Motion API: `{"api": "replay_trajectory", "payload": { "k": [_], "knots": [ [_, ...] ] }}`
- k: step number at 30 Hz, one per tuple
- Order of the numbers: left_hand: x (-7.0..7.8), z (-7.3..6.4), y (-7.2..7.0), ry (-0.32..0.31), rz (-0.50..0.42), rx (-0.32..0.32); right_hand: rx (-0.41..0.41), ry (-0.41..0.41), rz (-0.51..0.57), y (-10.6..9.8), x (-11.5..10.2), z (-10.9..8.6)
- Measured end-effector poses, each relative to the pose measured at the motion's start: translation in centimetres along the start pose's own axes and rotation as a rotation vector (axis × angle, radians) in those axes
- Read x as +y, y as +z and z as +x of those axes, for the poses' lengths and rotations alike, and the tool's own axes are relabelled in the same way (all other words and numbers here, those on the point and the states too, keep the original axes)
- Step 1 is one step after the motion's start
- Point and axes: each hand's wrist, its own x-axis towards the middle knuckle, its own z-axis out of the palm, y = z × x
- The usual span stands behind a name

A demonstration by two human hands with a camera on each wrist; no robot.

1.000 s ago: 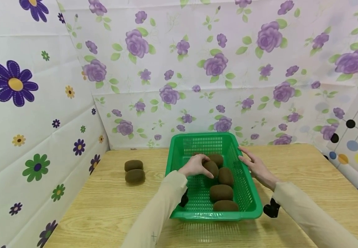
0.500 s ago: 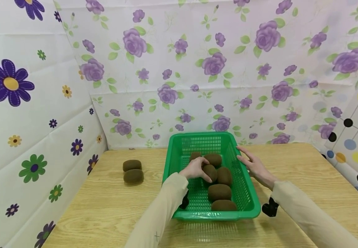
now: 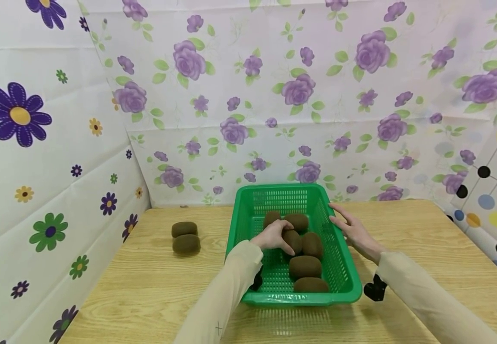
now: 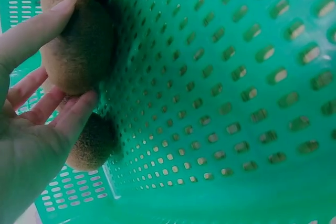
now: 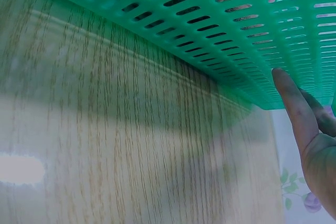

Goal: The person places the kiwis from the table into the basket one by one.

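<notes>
In the head view my left hand [image 3: 273, 235] reaches into a green plastic basket [image 3: 346, 267] and holds a brown fuzzy kiwi [image 3: 292, 241] at its left side. The left wrist view shows the thumb on one side of that kiwi [image 4: 81, 51] and the fingers at its other end. Several more kiwis lie about it on the basket floor, among them a kiwi [image 3: 312, 246] right beside it and a kiwi [image 3: 305, 267] nearer the front. My right hand [image 3: 359, 235] touches the basket's right side with its fingers extended; the right wrist view shows a straight finger against the slotted wall.
Two kiwis [image 3: 186, 237] sit together on the wooden table [image 3: 154, 286], left of the basket. Flower-printed cloth [image 3: 231, 95] hangs behind the table and along its left. A dotted cloth [image 3: 489, 200] is at the right.
My left hand has come slightly nearer with the kiwi, lowering it beside the others; a kiwi at the back left shows more. The right hand stays at the basket's side.
</notes>
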Motion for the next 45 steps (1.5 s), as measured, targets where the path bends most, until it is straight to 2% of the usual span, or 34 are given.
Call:
{"api": "replay_trajectory", "payload": {
  "k": [7, 12, 15, 23, 28, 33, 42, 45],
  "knots": [
    [0.7, -0.2, -0.8, 0.041, -0.018, -0.002, -0.004, 0.005, -0.002, 0.0, -0.1, 0.1],
    [1.4, -0.6, -1.9, 0.024, -0.047, 0.005, 0.003, 0.009, -0.015, 0.0, 0.0, 0.1],
    [2.0, -1.1, -2.7, 0.017, -0.062, -0.002, 0.005, 0.011, -0.02, 0.0, 0.1, 0.1],
    [3.5, -2.0, -5.4, 0.078, -0.078, 0.033, -0.005, 0.003, -0.007, 0.1, 0.0, -0.1],
    [3.8, -2.9, -6.7, 0.096, -0.11, 0.058, -0.007, -0.01, 0.005, 0.1, 0.0, 0.0],
    [3.4, -4.1, -7.9, 0.118, -0.134, 0.09, 0.001, -0.017, 0.015, 0.2, 0.0, -0.1],
    [1.2, -6.0, -10.3, 0.202, -0.25, 0.248, 0.003, -0.018, 0.014, 0.3, 0.0, -0.2],
    [0.4, -7.1, -11.2, 0.206, -0.265, 0.273, 0.0, -0.021, 0.005, 0.3, 0.0, -0.1]
  ]
}}
